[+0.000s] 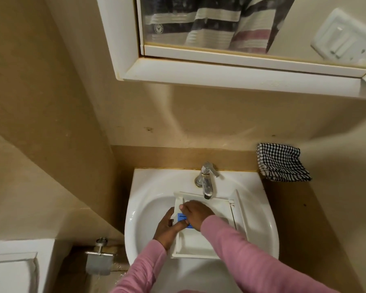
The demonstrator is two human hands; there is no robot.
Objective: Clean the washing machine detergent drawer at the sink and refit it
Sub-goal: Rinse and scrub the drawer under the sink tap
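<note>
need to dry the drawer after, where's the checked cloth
Head view: the checked cloth is against the wall on the right, just past the sink's back right corner, right of the tap.

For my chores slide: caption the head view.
Left hand grips the detergent drawer in the sink; right hand covers its blue insert.

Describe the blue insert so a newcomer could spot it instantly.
Start at the white sink under the tap; a white detergent drawer lies across its bowl. The blue insert sits near the drawer's left wall, partly under the right hand, the only coloured piece amid white plastic.
</note>
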